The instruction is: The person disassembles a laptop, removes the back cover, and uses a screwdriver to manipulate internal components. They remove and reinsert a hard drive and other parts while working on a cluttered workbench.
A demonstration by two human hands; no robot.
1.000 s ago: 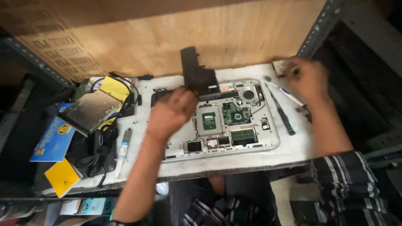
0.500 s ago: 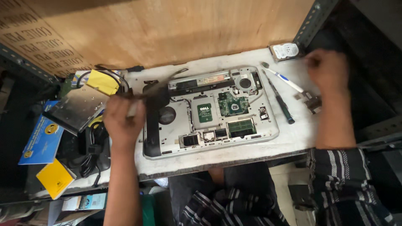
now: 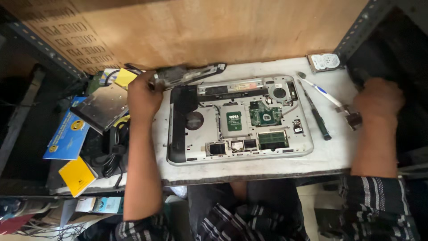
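Nearest me, at the left front edge of the white bench [image 3: 330, 156], a yellow square packet [image 3: 76, 175] lies flat, and just beyond it a blue rectangular leaflet [image 3: 67, 136] with a round yellow mark lies tilted. A tangle of black cable [image 3: 111, 151] sits between them and my left forearm. The opened laptop base [image 3: 240, 118] lies in the middle of the bench, its green boards and a green rectangular label showing. Farther left, a flat silver drive [image 3: 101, 106] rests partly over the leaflet.

My left hand [image 3: 143, 96] is closed around one end of a long dark hinge strip [image 3: 189, 74], held just behind the laptop's back left corner. My right hand [image 3: 379, 100] rests at the bench's right edge, over a small metal piece [image 3: 353, 118]; I cannot tell whether it is gripping. Beside it lie a dark screwdriver [image 3: 317, 117] and a white brush [image 3: 318, 88]. At the far right corner sits a hard drive [image 3: 324, 61] with a pale label. A yellow pad [image 3: 125, 77] lies far left, under the wooden back board [image 3: 214, 31].
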